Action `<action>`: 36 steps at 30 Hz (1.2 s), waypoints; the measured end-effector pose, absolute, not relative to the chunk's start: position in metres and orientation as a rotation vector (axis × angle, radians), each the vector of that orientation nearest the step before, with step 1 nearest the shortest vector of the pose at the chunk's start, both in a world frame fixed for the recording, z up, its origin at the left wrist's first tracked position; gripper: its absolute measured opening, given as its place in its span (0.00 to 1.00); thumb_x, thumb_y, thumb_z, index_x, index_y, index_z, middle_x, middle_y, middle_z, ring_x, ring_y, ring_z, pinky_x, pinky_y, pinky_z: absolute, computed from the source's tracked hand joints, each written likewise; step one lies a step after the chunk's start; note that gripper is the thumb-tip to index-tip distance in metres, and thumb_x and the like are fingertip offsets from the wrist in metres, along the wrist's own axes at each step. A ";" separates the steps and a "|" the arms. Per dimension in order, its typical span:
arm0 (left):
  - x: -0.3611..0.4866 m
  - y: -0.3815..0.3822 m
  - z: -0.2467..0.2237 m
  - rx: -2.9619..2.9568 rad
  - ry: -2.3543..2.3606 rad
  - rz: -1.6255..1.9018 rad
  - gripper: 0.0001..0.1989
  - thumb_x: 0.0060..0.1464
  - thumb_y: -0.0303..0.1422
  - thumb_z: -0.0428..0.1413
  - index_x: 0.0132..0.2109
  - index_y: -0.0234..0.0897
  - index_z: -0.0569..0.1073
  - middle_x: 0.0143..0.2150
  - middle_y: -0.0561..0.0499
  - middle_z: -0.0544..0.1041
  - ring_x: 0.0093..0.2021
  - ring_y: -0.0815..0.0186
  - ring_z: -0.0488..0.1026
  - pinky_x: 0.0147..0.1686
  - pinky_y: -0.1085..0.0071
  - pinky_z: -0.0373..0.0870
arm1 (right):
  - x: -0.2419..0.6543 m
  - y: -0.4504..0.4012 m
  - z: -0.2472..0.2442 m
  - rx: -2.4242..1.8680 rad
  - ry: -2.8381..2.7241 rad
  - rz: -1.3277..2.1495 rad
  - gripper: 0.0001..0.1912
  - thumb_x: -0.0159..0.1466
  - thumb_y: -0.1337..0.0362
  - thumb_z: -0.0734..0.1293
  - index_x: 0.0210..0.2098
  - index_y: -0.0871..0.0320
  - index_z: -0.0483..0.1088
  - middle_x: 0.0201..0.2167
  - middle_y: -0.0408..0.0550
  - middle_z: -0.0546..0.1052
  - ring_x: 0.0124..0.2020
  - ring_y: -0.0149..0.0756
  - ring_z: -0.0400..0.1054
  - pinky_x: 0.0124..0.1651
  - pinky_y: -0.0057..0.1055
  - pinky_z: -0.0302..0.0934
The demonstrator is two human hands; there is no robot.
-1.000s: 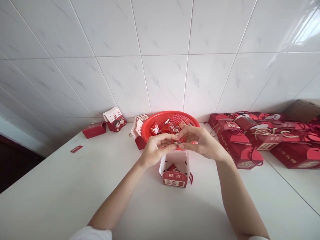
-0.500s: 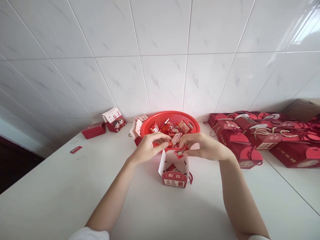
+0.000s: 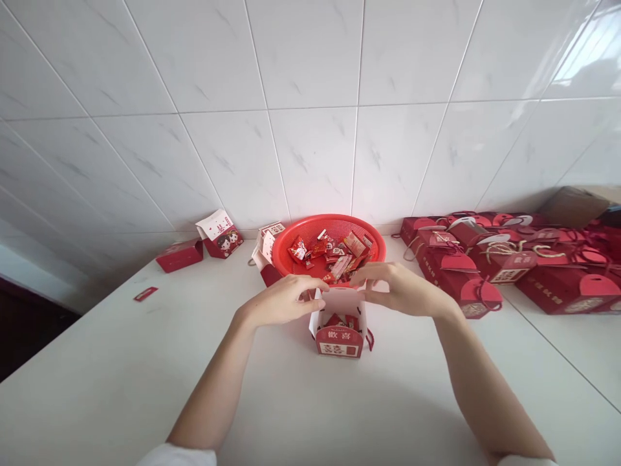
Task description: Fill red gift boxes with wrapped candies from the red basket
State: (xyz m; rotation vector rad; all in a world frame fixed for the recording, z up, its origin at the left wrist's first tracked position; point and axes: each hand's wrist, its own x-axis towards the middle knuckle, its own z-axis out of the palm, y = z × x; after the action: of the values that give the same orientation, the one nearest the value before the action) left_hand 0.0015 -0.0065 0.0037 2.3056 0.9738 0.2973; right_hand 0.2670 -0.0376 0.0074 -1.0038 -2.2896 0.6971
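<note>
A small red-and-white candy box point(image 3: 338, 349) stands with its top open on the table in front of me. Several red-wrapped candies point(image 3: 334, 320) lie inside it. My left hand point(image 3: 284, 301) hovers at the box's left rear, thumb and forefinger apart, with no candy showing between them. At the right rear, my right hand point(image 3: 395, 289) has its fingers spread beside the raised white back flap point(image 3: 341, 301); whether they touch it I cannot tell. Just behind, a red plastic basket point(image 3: 334, 223) holds loose wrapped candies point(image 3: 339, 249).
Many closed red gift boxes point(image 3: 453, 275) with cord handles crowd the right side. A brown carton point(image 3: 575, 207) sits behind them. On the left are a red box point(image 3: 179, 255), a box with cartoon figures point(image 3: 220, 236) and one loose red packet point(image 3: 145, 294). A tiled wall point(image 3: 315, 149) rises behind.
The candies that both hands held over the box are out of my fingers, and more candy shows inside the box. My hands have drawn slightly apart. The view has shifted a little.
</note>
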 end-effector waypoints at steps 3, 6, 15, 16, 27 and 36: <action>0.003 -0.008 0.003 2.342 1.006 0.299 0.17 0.61 0.42 0.53 0.50 0.39 0.79 0.42 0.47 0.80 0.38 0.60 0.74 0.34 0.71 0.66 | 0.267 -0.047 -0.014 -1.116 -2.306 0.636 0.08 0.67 0.62 0.66 0.42 0.53 0.77 0.39 0.50 0.79 0.36 0.39 0.73 0.38 0.36 0.69; 0.006 -0.010 0.001 2.376 1.064 0.271 0.16 0.60 0.42 0.53 0.49 0.40 0.80 0.41 0.47 0.79 0.38 0.60 0.75 0.34 0.70 0.65 | 0.266 -0.061 -0.031 -1.203 -2.204 0.614 0.09 0.68 0.59 0.65 0.44 0.53 0.76 0.44 0.52 0.77 0.38 0.40 0.74 0.41 0.39 0.71; 0.027 -0.025 -0.003 2.366 0.972 0.216 0.20 0.52 0.41 0.61 0.51 0.40 0.78 0.30 0.53 0.73 0.29 0.64 0.70 0.26 0.73 0.58 | 0.254 -0.090 -0.062 -1.191 -1.872 0.559 0.17 0.69 0.53 0.65 0.55 0.50 0.68 0.49 0.52 0.77 0.45 0.44 0.74 0.49 0.45 0.71; 0.029 -0.026 -0.002 2.352 0.952 0.202 0.21 0.51 0.41 0.61 0.52 0.41 0.78 0.29 0.54 0.72 0.28 0.64 0.69 0.26 0.73 0.58 | 0.253 -0.091 -0.065 -1.187 -1.845 0.560 0.18 0.69 0.52 0.65 0.55 0.50 0.67 0.50 0.52 0.77 0.45 0.44 0.74 0.49 0.46 0.71; 0.036 -0.031 -0.004 2.220 0.859 0.177 0.39 0.49 0.43 0.65 0.67 0.46 0.64 0.36 0.54 0.76 0.34 0.61 0.73 0.30 0.72 0.64 | 0.239 -0.093 -0.094 -1.108 -1.727 0.514 0.17 0.70 0.53 0.63 0.54 0.51 0.72 0.59 0.57 0.71 0.59 0.47 0.68 0.59 0.46 0.66; 0.032 -0.026 -0.011 2.181 0.820 0.161 0.37 0.54 0.43 0.62 0.69 0.50 0.62 0.35 0.54 0.73 0.35 0.63 0.72 0.34 0.71 0.68 | 0.238 -0.092 -0.119 -1.233 -1.781 0.515 0.19 0.70 0.52 0.64 0.56 0.49 0.76 0.66 0.58 0.65 0.60 0.52 0.67 0.60 0.54 0.65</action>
State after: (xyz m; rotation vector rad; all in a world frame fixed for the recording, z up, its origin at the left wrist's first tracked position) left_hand 0.0322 -0.0263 -0.0106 2.1812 0.8199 0.1606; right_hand 0.2377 -0.0920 -0.1191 -1.2327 -1.7813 0.5149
